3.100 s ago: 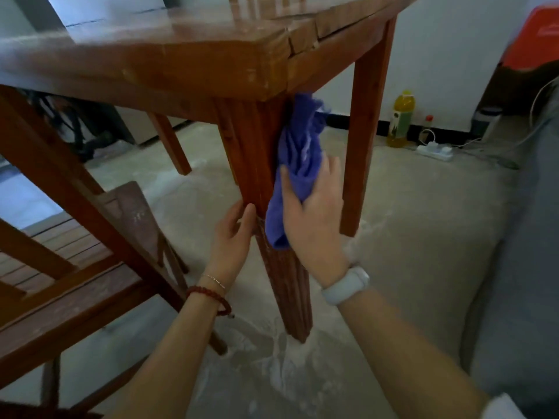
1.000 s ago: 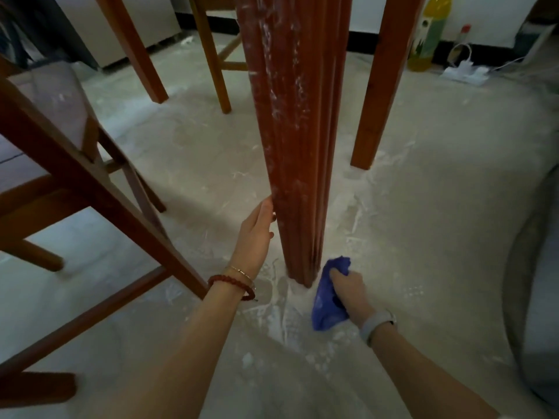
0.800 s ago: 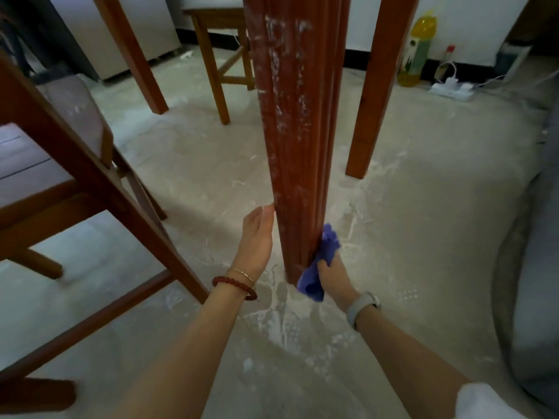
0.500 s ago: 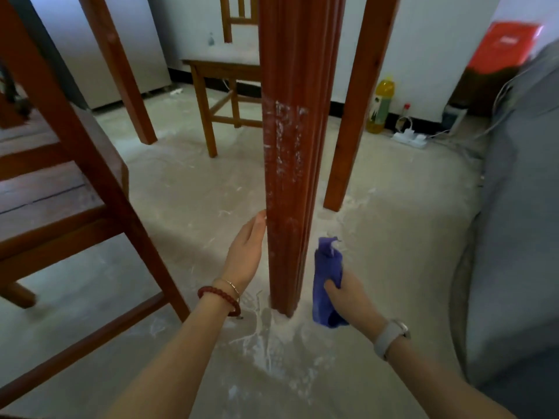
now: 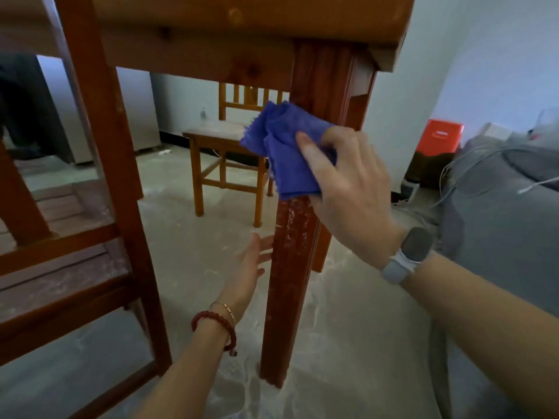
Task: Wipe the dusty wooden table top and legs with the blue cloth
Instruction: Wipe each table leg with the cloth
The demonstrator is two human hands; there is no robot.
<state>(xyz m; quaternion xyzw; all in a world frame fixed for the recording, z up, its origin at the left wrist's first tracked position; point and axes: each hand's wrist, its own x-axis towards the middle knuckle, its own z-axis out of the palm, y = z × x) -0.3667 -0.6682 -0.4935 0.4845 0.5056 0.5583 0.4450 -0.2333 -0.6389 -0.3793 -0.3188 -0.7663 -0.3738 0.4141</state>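
The ribbed red-brown table leg [image 5: 290,282] stands in the middle of the head view, streaked with white dust below the cloth. The table top's edge [image 5: 242,16] runs across the top of the frame. My right hand [image 5: 348,189] grips the bunched blue cloth [image 5: 284,149] and presses it against the upper part of the leg, just under the apron. My left hand [image 5: 251,267] hovers with straight fingers beside the leg's lower half, fingertips at or very near its left face, holding nothing.
A wooden chair [image 5: 75,237] stands close on the left. Another wooden chair [image 5: 230,152] is behind the leg by the wall. White dust lies on the concrete floor [image 5: 332,343]. A grey covered bulk [image 5: 499,222] with cables and a red box [image 5: 441,136] sit at the right.
My right hand has carried the blue cloth from the floor at the leg's foot up to the top of the leg. The view has tilted upward. My left hand stayed beside the leg.
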